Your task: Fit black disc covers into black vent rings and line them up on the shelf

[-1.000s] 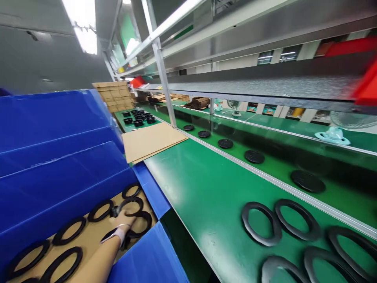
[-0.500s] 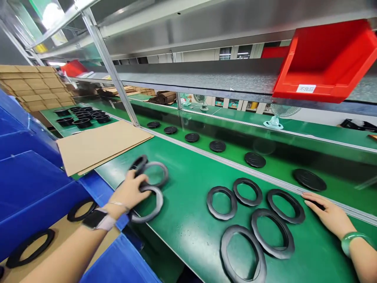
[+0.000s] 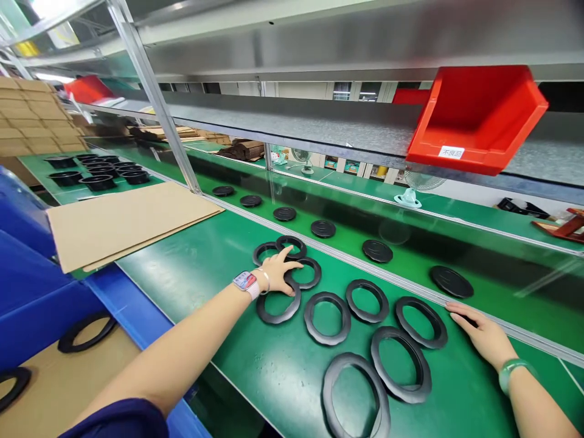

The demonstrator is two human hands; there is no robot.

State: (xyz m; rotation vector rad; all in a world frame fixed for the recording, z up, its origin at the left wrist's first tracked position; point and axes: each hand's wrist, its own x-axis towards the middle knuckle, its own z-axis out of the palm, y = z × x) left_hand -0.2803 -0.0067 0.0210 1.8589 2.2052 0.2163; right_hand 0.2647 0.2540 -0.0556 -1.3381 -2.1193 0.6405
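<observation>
My left hand (image 3: 277, 271), wearing a watch, is spread over a cluster of black rings on the green work surface (image 3: 264, 371). Its fingers are apart and touch the rings; the palm covers part of them. In this cluster a front ring (image 3: 279, 317) and a back ring (image 3: 292, 238) show best. My right hand (image 3: 486, 334), with a green bangle at the wrist, rests by the metal rail (image 3: 410, 281), fingers stretched out. Just left of it lies a black ring (image 3: 443, 334). Several more rings, such as a near ring (image 3: 331, 377), lie flat between my hands.
Black discs (image 3: 323, 229) sit in a row on the green strip behind the rail. Cardboard sheets (image 3: 132, 222) lie at left, with black round parts (image 3: 98, 182) beyond. A blue bin (image 3: 27, 304) holds more rings. A red bin (image 3: 474, 121) stands on the shelf overhead.
My left hand has carried several rings from beside the blue bin rightward onto the work surface, and its grip has loosened. My right hand stays by the rail. The view has shifted.
</observation>
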